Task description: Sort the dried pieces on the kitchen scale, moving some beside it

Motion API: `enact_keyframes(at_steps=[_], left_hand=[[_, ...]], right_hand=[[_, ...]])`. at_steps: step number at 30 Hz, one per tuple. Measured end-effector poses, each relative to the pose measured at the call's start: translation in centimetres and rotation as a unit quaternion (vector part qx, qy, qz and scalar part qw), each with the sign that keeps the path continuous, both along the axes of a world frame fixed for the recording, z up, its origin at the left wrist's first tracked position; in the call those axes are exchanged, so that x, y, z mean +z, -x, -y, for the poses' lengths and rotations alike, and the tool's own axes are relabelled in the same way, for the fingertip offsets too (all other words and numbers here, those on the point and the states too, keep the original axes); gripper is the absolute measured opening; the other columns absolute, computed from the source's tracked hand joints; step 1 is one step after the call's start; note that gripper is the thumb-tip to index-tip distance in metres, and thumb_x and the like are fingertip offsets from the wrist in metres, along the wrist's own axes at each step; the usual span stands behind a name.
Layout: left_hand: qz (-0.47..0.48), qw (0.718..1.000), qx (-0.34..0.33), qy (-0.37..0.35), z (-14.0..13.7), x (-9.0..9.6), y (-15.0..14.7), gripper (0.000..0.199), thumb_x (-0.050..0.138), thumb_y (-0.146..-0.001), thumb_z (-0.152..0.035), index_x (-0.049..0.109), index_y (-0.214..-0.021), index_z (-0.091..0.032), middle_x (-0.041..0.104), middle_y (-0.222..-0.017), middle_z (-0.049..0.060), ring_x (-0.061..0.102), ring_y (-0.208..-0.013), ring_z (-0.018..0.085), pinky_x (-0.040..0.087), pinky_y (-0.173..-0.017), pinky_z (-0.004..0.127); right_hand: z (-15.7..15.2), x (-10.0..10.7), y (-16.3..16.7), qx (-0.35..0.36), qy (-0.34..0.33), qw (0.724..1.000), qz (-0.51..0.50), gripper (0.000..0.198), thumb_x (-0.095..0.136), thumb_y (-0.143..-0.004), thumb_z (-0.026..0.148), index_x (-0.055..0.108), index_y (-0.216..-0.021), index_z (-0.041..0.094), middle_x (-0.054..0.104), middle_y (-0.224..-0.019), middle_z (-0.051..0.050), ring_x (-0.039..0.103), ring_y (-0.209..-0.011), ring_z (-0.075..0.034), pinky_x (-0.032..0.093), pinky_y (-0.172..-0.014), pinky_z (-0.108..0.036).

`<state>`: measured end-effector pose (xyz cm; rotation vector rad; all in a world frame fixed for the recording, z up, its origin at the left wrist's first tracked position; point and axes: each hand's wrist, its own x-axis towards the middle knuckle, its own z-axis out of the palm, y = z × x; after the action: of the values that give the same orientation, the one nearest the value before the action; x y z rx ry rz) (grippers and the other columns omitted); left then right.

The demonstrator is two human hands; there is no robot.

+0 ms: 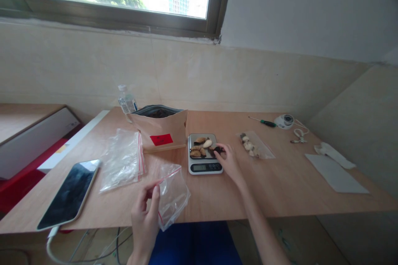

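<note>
Clear zip bag [172, 194] pinched in left hand [145, 215] fingers; right hand [228, 159] fingers grip a dark piece [217, 149] on the scale [205, 167].

Left hand [145, 211] holds a zip bag [172, 194]; right hand [228, 159] (fingertips) touches nuts [200, 147].
</note>
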<state>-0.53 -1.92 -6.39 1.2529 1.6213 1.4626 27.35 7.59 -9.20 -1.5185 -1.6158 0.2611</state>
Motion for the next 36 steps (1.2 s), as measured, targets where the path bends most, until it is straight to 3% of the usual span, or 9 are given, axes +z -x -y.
enact_keyframes(at_steps=[9, 14, 23, 27, 30, 36], left_hand=[[-0.002, 1.0, 0.01, -0.006, -0.2, -0.1, 0.7, 0.035, 0.059, -0.078, -0.051, 0.066, -0.092, -0.019, 0.063, -0.076, 0.0, 0.058, -0.07, 0.014, 0.046, -0.064, 0.022], [-0.003, 1.0, 0.007, -0.007, -0.2, -0.1, 0.8, 0.036, 0.058, -0.078, -0.051, 0.065, -0.093, -0.019, 0.063, -0.076, 0.0, 0.058, -0.069, 0.014, 0.046, -0.064, 0.022], [-0.006, 1.0, 0.018, -0.002, -0.2, -0.2, 1.1, 0.038, 0.057, -0.078, -0.052, 0.065, -0.094, -0.018, 0.062, -0.075, 0.0, 0.058, -0.068, 0.015, 0.046, -0.062, 0.023], [-0.001, 1.0, 0.011, -0.005, -0.3, -0.1, 0.9, 0.037, 0.058, -0.078, -0.051, 0.066, -0.094, -0.019, 0.063, -0.077, 0.0, 0.058, -0.069, 0.015, 0.046, -0.063, 0.022], [0.0, 1.0, 0.005, -0.004, -0.2, 0.1, 0.8, 0.037, 0.058, -0.078, -0.051, 0.065, -0.094, -0.019, 0.063, -0.077, 0.0, 0.058, -0.068, 0.015, 0.046, -0.063, 0.022], [-0.016, 1.0, 0.011, -0.003, 0.0, 0.0, 1.4, 0.037, 0.057, -0.079, -0.051, 0.065, -0.094, -0.018, 0.064, -0.077, 0.001, 0.058, -0.069, 0.016, 0.046, -0.063, 0.023]], right_hand=[[0.0, 0.2, -0.2, 0.01, 0.008, 1.0, -0.01, 0.02, 0.047, -0.086, 0.024, 0.065, -0.093, 0.021, 0.066, -0.095, -0.008, 0.056, -0.095, -0.025, 0.046, -0.082, -0.04], [0.8, 0.3, -1.8, -0.012, 0.011, 1.0, -0.014, 0.022, 0.047, -0.085, 0.027, 0.066, -0.091, 0.021, 0.066, -0.095, -0.009, 0.056, -0.093, -0.025, 0.046, -0.079, -0.039], [3.7, -1.3, -7.0, -0.12, 0.024, 0.981, 0.147, 0.025, 0.042, -0.083, 0.021, 0.067, -0.086, 0.019, 0.063, -0.091, -0.012, 0.053, -0.093, -0.029, 0.042, -0.085, -0.047], [2.5, -1.7, -6.8, -0.113, 0.011, 0.976, 0.186, 0.027, 0.042, -0.085, 0.021, 0.065, -0.099, 0.017, 0.062, -0.101, -0.013, 0.054, -0.098, -0.028, 0.042, -0.089, -0.045], [0.6, -1.7, -5.7, -0.089, 0.04, 0.969, 0.227, 0.029, 0.045, -0.085, 0.02, 0.061, -0.109, 0.016, 0.063, -0.107, -0.013, 0.053, -0.103, -0.027, 0.041, -0.092, -0.042], [-1.5, -1.6, -4.6, -0.099, 0.066, 0.961, 0.248, 0.025, 0.051, -0.082, 0.019, 0.066, -0.102, 0.016, 0.067, -0.098, -0.013, 0.054, -0.097, -0.031, 0.04, -0.086, -0.044]])
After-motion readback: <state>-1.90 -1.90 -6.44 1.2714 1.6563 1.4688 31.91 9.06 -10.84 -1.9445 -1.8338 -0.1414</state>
